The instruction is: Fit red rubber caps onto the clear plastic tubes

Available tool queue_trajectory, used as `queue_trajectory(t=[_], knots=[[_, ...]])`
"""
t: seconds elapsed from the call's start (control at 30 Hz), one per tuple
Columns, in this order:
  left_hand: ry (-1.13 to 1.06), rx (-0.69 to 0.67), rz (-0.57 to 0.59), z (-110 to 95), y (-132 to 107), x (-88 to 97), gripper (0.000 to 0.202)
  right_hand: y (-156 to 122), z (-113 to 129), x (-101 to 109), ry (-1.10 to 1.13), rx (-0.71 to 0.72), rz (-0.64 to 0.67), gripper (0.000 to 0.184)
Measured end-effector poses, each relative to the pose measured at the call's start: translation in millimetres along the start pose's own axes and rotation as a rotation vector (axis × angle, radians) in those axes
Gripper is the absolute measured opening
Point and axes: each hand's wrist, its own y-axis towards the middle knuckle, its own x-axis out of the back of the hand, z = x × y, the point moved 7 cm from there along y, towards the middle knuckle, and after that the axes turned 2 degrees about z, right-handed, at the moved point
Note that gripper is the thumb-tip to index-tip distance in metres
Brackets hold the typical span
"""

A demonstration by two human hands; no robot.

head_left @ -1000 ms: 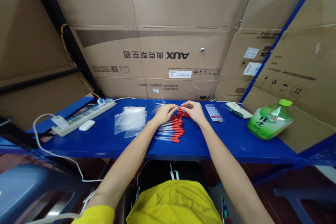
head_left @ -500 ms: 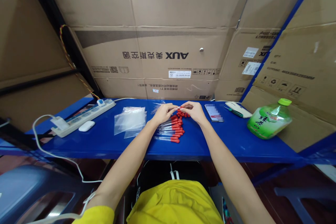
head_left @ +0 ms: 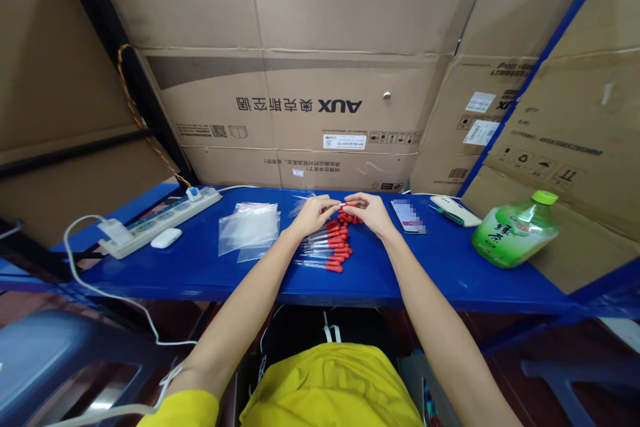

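Observation:
Over the pile, my left hand [head_left: 313,215] pinches the clear tube end of a dropper [head_left: 346,205]. My right hand [head_left: 373,213] meets it fingertip to fingertip, with thumb and forefinger closed around the red bulb end. Part of this dropper is hidden by the fingers. Below my hands lies a row of droppers [head_left: 336,259] with clear tubes pointing left and red bulbs pointing right. Loose red bulbs [head_left: 354,217] are heaped under my right hand. Several thin clear tubes [head_left: 300,203] lie behind my left hand.
Clear plastic bags [head_left: 250,227] are stacked left of the droppers on the blue table [head_left: 190,273]. Further left are a power strip [head_left: 163,220] and a white case [head_left: 167,238]. Rightward lie a phone [head_left: 407,215], a screwdriver [head_left: 450,215] and a green bottle [head_left: 515,230]. Cardboard walls the back.
The view has shifted slightly. Both hands stay together at the same spot over the pile, with only small finger movement around the dropper.

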Motion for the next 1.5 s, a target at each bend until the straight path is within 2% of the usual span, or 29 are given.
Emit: queue_trajectory(t=[0.27, 0.63, 0.93, 1.17, 1.5], knots=[[-0.038, -0.004, -0.030, -6.9, 0.6, 5.8, 0.043, -3.6, -2.3, -2.2, 0.092, -0.085, 0.033, 0.041], [-0.146, -0.011, 0.031, 0.3, 1.9, -0.9, 0.040, -2.7, 3.2, -4.9, -0.014, 0.026, 0.040, 0.041], [-0.093, -0.030, 0.080, 2.8, -0.6, -4.0, 0.038, -3.6, 0.4, -9.7, -0.271, 0.134, 0.094, 0.027], [-0.025, -0.009, -0.061, -5.6, 1.2, 7.9, 0.037, -3.6, 5.8, -7.7, -0.066, 0.027, 0.035, 0.044], [-0.080, 0.041, -0.144, -6.7, 1.9, 16.1, 0.037, -2.5, 6.2, -0.2, 0.049, -0.034, 0.019, 0.045]])
